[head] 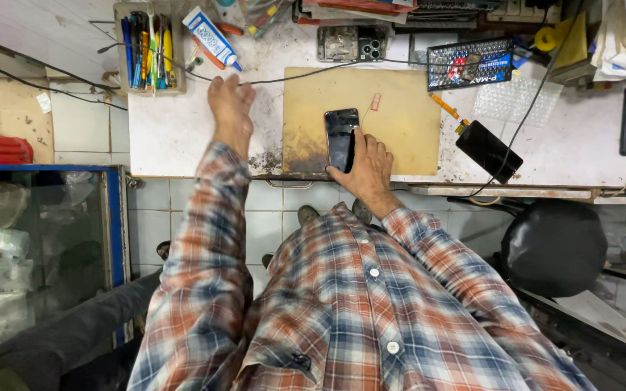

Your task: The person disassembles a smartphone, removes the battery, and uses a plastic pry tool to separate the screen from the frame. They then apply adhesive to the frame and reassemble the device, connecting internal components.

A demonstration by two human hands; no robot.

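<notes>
Right hand point(366, 168) clamped on dark phone point(341, 139), thumb and fingers along its edge, phone flat, screen up, on stained tan mat point(400, 123) near bench front. Left hand point(230, 108) spread flat on white worktop point(168, 130), holding nothing, just below glue tube point(210, 38). Phone looks closed, probably unopened; no tool picked up. Upright tray point(145, 43) top left crowded with coloured hand tools. Second black phone point(488, 150) off mat, right.
</notes>
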